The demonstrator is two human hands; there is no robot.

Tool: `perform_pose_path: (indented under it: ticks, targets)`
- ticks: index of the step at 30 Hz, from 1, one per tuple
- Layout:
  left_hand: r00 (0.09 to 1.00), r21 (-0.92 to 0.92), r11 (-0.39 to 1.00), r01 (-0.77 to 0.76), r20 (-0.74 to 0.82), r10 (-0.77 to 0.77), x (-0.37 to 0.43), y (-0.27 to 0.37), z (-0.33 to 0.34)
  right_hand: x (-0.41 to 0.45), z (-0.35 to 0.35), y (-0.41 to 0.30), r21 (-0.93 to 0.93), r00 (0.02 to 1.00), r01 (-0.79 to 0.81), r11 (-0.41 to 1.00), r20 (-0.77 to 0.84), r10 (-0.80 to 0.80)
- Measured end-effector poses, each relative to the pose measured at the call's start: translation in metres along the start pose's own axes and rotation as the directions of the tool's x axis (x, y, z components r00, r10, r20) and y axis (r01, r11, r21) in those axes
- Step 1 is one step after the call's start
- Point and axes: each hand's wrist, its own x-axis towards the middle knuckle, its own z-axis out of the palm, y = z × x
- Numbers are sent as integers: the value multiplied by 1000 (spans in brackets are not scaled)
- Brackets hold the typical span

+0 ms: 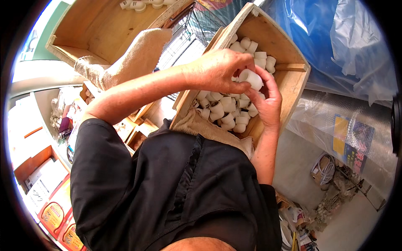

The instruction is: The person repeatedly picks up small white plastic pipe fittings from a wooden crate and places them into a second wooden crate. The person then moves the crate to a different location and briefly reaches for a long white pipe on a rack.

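Both of my hands meet over a wooden box (292,81), holding one white plastic pipe fitting (250,79) between them. My left hand (220,70) reaches in from the left, its thumb and fingers at the side of the fitting. From the right, my right hand (267,97) has its thumb below the fitting and its fingers curled behind it. Under the hands lie several white elbow pipe fittings (228,104) in a loose heap. A tan cloth (204,125) covers the near edge of the box.
Another wooden box (94,25) with white fittings (138,5) stands at the upper left, a tan cloth (135,56) over its edge. Between the boxes is a wire basket (204,23). Blue plastic-wrapped goods (301,37) and a bubble-wrapped roll (339,125) lie right. A coiled cable (325,168) rests on the floor.
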Motion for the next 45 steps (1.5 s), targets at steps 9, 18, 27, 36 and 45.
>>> perform_pose_path:
  ticks: [9, 18, 27, 36, 45]
  targets:
    - [982, 370, 916, -155, -41, 183, -4, -14, 32, -9, -36, 69, -447, 933, -353, 822, -104, 344]
    - [986, 154, 975, -161, -18, 166, -11, -10, 19, -5, -41, 70, -645, 840, -435, 629, -39, 541]
    - [914, 178, 977, 120, -404, -39, 23, -37, -137, -7, -45, 82, -582, 877, -430, 690, -89, 471]
    - [658, -84, 768, 635, -461, -595, 23, -225, -191, -1, -40, 82, -485, 922, -381, 787, -136, 363]
    - [785, 352, 733, 583, -475, -396, 22, -314, -147, -1, -35, 78, -287, 898, -427, 857, -247, 365]
